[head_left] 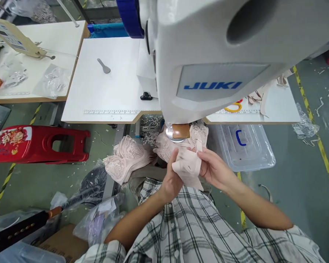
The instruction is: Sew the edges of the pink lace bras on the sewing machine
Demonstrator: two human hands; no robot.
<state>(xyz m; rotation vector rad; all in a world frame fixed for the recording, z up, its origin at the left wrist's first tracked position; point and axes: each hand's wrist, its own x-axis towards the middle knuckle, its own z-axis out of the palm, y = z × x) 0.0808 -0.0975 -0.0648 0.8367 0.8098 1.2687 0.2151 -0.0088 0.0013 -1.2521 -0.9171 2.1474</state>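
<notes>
My left hand (172, 179) grips the near-left edge of a pale pink bra band (188, 166), thumb on top. On its other side, my right hand (212, 166) pinches the same fabric near a narrow strap. The band is spread between both hands, just in front of my shirt. Beyond it, lace bra cups (199, 133) lie below the JUKI sewing machine (208, 80); whether they are joined to the band I cannot tell. A stack of lace bras (128, 157) rests to the left of my hands.
The white sewing table (106, 91) carries a small grey tool (103, 66), yellow-handled scissors (234, 107) and fabric scraps (259, 96). A clear lidded box (248, 153) stands on the floor at right. A red stool (41, 144) and plastic bags (101, 219) lie at left.
</notes>
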